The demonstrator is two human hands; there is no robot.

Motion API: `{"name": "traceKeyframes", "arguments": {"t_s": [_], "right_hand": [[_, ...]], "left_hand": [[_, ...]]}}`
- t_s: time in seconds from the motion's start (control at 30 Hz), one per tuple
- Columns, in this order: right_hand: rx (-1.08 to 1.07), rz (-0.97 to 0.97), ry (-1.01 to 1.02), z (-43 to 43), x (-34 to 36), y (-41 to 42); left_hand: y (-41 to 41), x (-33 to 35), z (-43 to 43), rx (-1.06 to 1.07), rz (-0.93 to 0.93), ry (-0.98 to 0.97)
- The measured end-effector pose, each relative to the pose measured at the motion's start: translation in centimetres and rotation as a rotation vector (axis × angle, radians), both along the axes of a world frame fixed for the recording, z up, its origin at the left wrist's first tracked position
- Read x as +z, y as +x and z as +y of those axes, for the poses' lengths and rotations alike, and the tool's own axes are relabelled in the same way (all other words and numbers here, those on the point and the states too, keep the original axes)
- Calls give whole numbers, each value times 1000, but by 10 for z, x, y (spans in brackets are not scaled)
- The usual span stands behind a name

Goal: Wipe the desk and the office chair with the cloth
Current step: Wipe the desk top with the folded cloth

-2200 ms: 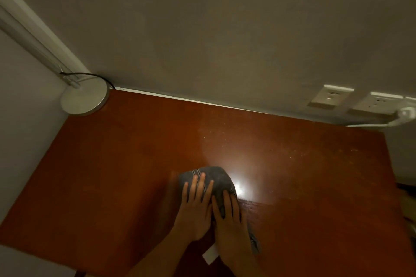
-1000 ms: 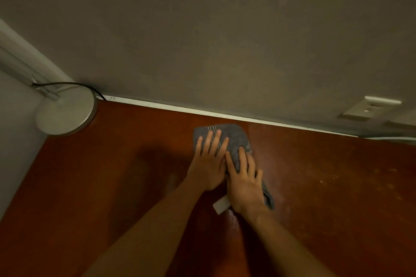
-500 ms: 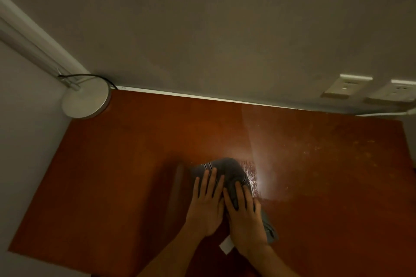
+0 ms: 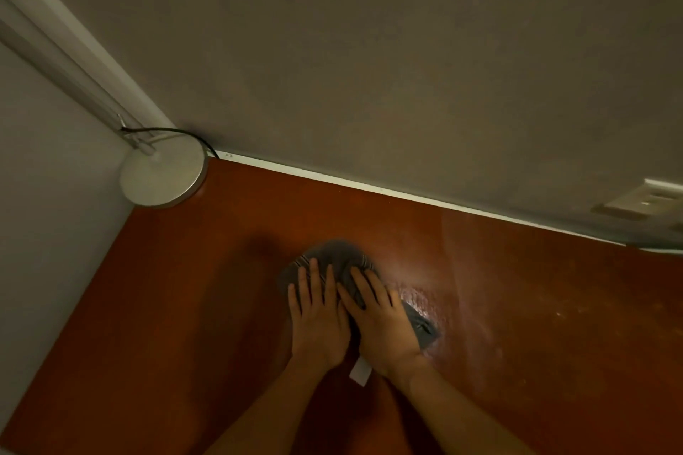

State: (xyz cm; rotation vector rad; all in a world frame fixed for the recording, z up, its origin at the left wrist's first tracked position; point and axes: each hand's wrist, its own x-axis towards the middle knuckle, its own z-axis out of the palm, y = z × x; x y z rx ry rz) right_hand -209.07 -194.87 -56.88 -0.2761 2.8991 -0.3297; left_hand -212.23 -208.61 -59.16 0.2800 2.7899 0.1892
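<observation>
A grey striped cloth (image 4: 334, 257) lies bunched on the reddish-brown desk (image 4: 177, 307), near its middle. My left hand (image 4: 318, 318) and my right hand (image 4: 384, 325) press flat on the cloth side by side, fingers straight and pointing toward the wall. A white tag (image 4: 360, 375) of the cloth pokes out between my wrists. A wet sheen shows on the wood just right of the cloth. The office chair is out of sight.
A round white lamp base (image 4: 162, 175) with a black cable stands in the desk's back left corner. Grey walls border the desk at the back and left. A wall socket (image 4: 643, 198) sits at the far right, above the desk's back edge.
Both hands slid the cloth to the wall, pulled it back toward me, and now push it away and leftward again, both palms staying flat on it.
</observation>
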Motion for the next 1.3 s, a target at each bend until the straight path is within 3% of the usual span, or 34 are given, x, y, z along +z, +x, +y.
{"name": "traceKeyframes", "arguments": {"t_s": [0.27, 0.47, 0.83, 1.3], "right_hand": [[-37, 135, 12, -4, -12, -119], [-117, 148, 71, -6, -17, -147], [-338, 132, 114, 57, -8, -110], [-445, 175, 94, 229, -13, 3]], "left_hand": [[-117, 4, 5, 43, 25, 13], [-160, 1, 6, -64, 102, 4], [-147, -19, 79, -262, 299, 68], [-49, -17, 259, -354, 264, 162]]}}
